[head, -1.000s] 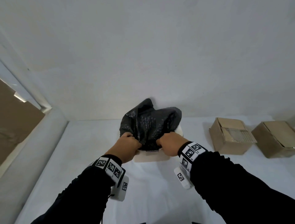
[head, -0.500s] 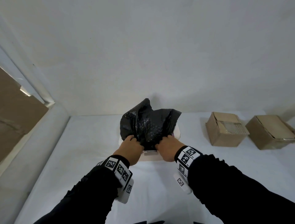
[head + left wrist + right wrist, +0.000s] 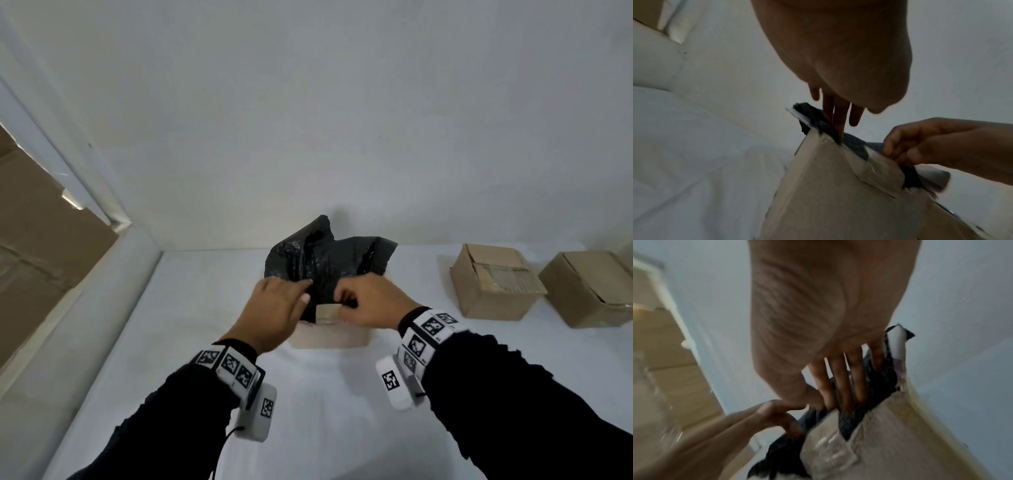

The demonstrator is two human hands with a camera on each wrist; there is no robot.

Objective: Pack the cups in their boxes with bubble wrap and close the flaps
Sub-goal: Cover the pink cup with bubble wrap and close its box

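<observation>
A crumpled sheet of black bubble wrap [image 3: 329,260] bulges out of an open cardboard box [image 3: 329,337] at the middle of the table; no cup shows. My left hand [image 3: 291,294] lies on the wrap's left side with straight fingers [image 3: 838,116] that push the bubble wrap [image 3: 855,146] down at the rim of the box [image 3: 828,194]. My right hand [image 3: 346,303] is curled at the box's near flap [image 3: 325,311], fingers [image 3: 838,382] behind it in the bubble wrap [image 3: 881,382], thumb in front.
Two closed cardboard boxes [image 3: 493,281] [image 3: 592,291] stand at the right on the white-covered table [image 3: 325,394]. A white wall rises close behind. A large brown cardboard panel [image 3: 34,257] leans beyond the table's left edge.
My left hand has let go of the wrap and now lies flat on it. My right hand has shifted to the near flap, which now stands up between the hands.
</observation>
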